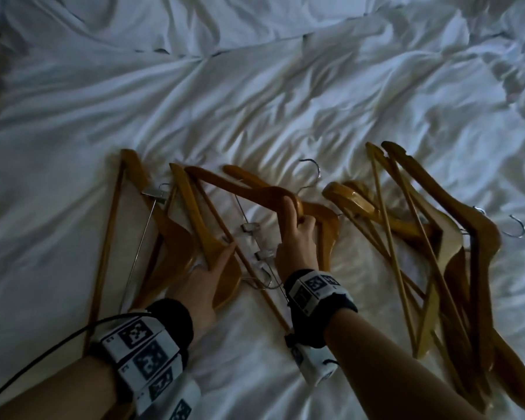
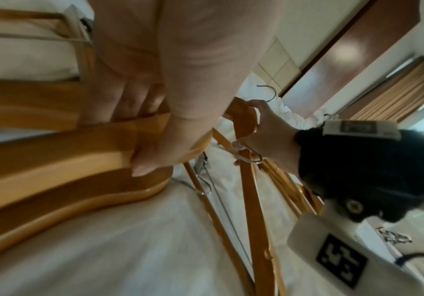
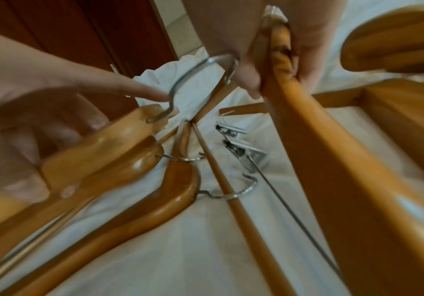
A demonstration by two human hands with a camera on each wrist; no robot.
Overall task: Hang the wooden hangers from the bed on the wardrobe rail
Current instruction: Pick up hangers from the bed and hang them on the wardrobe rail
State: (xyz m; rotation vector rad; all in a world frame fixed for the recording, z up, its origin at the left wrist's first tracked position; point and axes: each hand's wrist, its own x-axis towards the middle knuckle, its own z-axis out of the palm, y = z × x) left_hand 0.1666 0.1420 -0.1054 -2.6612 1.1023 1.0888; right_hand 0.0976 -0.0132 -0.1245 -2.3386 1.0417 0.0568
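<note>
Wooden hangers point(image 1: 446, 237) are strewn across the bed point(image 1: 255, 86). One hanger point(image 1: 255, 186) is clasped at the neck by the right hand point(image 1: 297, 237), and a second hanger point(image 1: 194, 213) is pinched in the left hand point(image 1: 206, 283) grip. They are judged stiff, light and varnish-slick. The neck under the hook is best taken, as the hooks are likely to snag.

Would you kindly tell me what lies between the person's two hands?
In the head view, two metal clips and a metal hook lie between the left hand and right hand.

Bedroom: rumpled white bed point(image 1: 255, 86), brown curtain point(image 2: 396, 94)
</note>
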